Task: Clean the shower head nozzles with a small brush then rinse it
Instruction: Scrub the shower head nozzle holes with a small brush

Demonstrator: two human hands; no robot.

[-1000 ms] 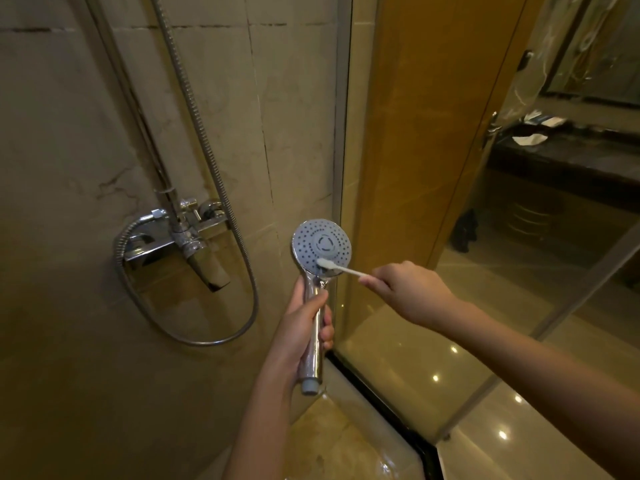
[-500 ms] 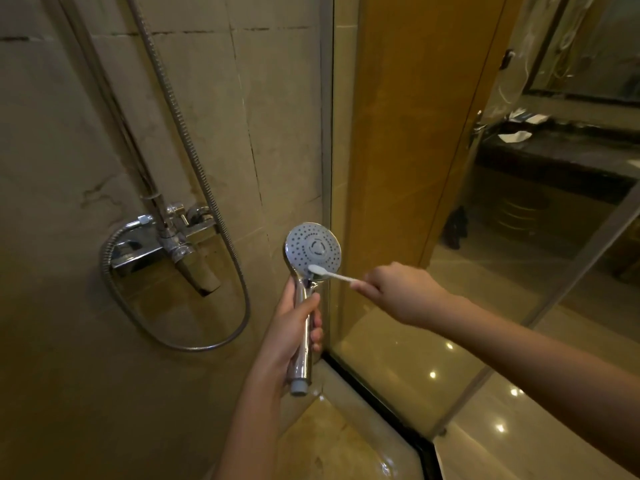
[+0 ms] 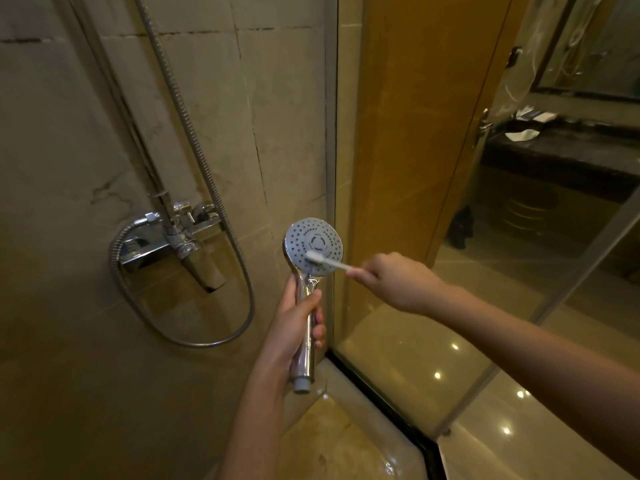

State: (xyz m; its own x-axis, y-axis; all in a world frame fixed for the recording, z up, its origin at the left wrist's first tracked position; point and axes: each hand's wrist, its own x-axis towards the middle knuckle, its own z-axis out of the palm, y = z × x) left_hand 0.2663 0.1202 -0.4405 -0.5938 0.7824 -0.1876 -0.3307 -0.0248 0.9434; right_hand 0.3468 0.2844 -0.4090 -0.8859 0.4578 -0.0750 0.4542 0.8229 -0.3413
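A chrome shower head [image 3: 313, 242] with a round grey nozzle face is held upright in the middle of the view, off its hose. My left hand [image 3: 294, 327] grips its chrome handle from the left. My right hand [image 3: 394, 280] pinches the end of a small white brush [image 3: 323, 260], reaching in from the right. The bristle end lies on the lower part of the nozzle face, just below the centre disc.
A chrome mixer tap [image 3: 180, 239] with a downward spout is mounted on the tiled wall at left. A metal hose [image 3: 194, 143] loops below it. A glass shower panel [image 3: 408, 202] stands directly right of the shower head. A dark vanity counter [image 3: 561, 150] is behind the glass.
The brush head has moved slightly left and up across the lower nozzle face. The camera view has shifted a little; both hands keep their hold.
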